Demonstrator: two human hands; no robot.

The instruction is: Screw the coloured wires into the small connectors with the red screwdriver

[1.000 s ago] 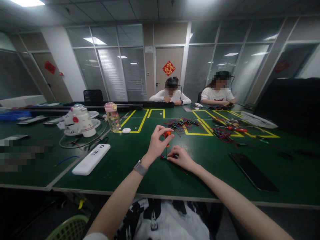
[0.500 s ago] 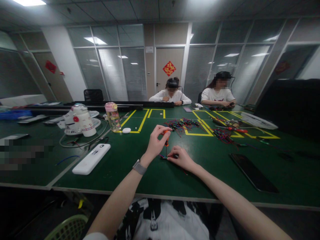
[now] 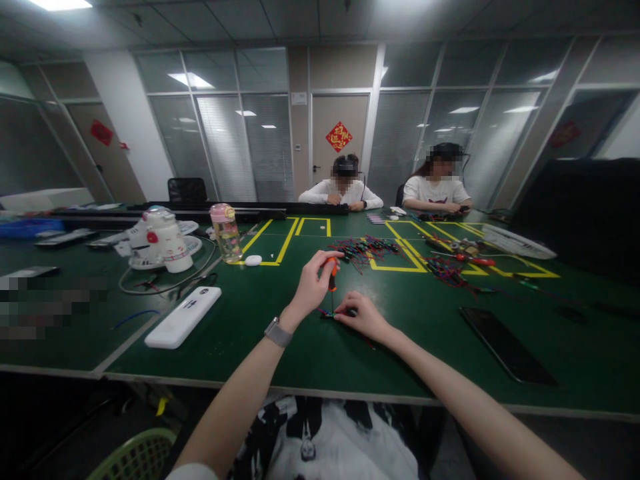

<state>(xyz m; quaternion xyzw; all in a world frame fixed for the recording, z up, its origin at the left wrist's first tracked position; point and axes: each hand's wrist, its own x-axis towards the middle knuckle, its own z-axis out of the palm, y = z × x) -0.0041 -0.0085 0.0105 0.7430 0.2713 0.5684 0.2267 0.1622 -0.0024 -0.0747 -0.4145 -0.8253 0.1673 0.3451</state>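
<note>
My left hand [image 3: 313, 285] is closed around the orange handle of a small screwdriver [image 3: 332, 280], which stands upright with its tip down on a small dark part with wires [image 3: 327, 313] on the green table [image 3: 280, 347]. My right hand [image 3: 363, 315] lies beside it, fingers pinched on that small part and pressing it to the table. A watch [image 3: 278, 332] sits on my left wrist.
A pile of coloured wires [image 3: 365, 249] lies beyond my hands, with more wires and tools [image 3: 453, 267] to the right. A white case [image 3: 183, 317], a pink bottle [image 3: 225, 233] and a white appliance [image 3: 160, 241] stand left. A black phone [image 3: 506, 343] lies right. Two people sit across the table.
My left hand's fingers have shifted slightly on the screwdriver handle, which sits a little lower. My right hand has stayed on the small part.
</note>
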